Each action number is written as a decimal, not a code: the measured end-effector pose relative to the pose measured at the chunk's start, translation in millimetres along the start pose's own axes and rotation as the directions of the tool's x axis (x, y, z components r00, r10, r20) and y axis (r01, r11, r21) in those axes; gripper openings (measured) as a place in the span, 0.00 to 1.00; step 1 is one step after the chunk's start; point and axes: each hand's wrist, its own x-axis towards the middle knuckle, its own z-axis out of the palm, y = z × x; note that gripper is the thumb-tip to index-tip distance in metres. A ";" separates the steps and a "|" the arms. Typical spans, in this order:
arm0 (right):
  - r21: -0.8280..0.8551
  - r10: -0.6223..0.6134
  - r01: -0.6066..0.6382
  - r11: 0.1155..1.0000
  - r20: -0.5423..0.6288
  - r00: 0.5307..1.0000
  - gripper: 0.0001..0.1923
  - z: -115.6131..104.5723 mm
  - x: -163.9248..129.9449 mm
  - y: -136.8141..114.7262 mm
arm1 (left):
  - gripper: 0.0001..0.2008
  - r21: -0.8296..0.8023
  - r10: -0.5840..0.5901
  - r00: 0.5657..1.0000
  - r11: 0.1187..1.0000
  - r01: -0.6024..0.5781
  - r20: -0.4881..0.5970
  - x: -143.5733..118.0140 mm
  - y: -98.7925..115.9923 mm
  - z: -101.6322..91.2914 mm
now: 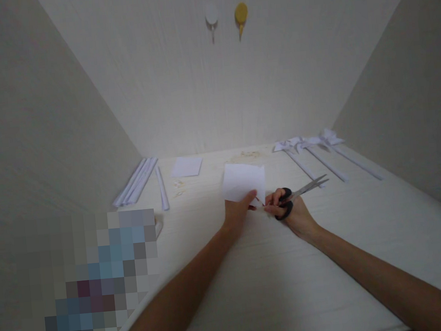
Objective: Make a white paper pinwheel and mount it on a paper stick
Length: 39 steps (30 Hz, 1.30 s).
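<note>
A white square sheet of paper [242,180] is pinched in my left hand [240,210], the thumb lying over its lower right part. My right hand [286,211] is closed with a pair of scissors [300,190] hooked on its fingers by the black handles. The steel blades point up and right, away from the sheet, and stand slightly apart. My right fingertips are close to the sheet's lower right corner; whether they pinch it is hard to make out. A thin dark line shows on the paper near that corner.
Rolled paper tubes [136,182] lie at the left, with a single tube [162,188] beside them. Another white paper square [187,167] rests at the back. Three paper sticks [326,162] with folded paper heads lie at right. Walls enclose the white tabletop [254,286]. Pixelation hides the lower left.
</note>
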 end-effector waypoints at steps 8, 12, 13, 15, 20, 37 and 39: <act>0.010 -0.004 0.004 1.000 -0.016 1.000 0.14 1.1 0.2 -0.2 | 0.08 0.031 0.005 0.998 0.999 -0.007 0.061 -0.4 -0.8 -1.1; 0.025 -0.010 0.010 1.000 -0.030 1.000 0.13 1.0 -0.1 1.3 | 0.09 0.056 0.021 0.998 0.998 -0.024 0.067 -1.3 -0.4 -0.7; 0.021 -0.013 0.013 1.000 -0.031 0.999 0.12 0.9 -0.1 1.3 | 0.08 0.067 0.024 0.997 0.997 -0.029 0.068 -1.5 -0.3 -0.6; 0.005 -0.016 0.016 1.000 -0.030 0.999 0.12 0.8 -0.2 0.5 | 0.08 0.088 0.030 0.996 0.995 -0.037 0.080 -2.0 -0.1 -0.5; -0.076 -0.018 0.015 0.997 -0.046 0.999 0.13 1.7 -0.7 -2.1 | 0.07 0.114 0.033 0.994 0.992 -0.045 0.100 -2.7 0.5 -0.6; -0.108 -0.014 0.006 0.994 -0.078 0.997 0.15 1.4 -0.1 0.1 | 0.07 0.114 0.028 0.994 0.993 -0.040 0.108 -4.3 1.5 -0.5; -0.121 -0.014 0.004 0.993 -0.080 0.997 0.15 1.5 -0.2 -0.1 | 0.07 0.108 0.019 0.993 0.994 -0.032 0.117 -4.5 1.6 -0.8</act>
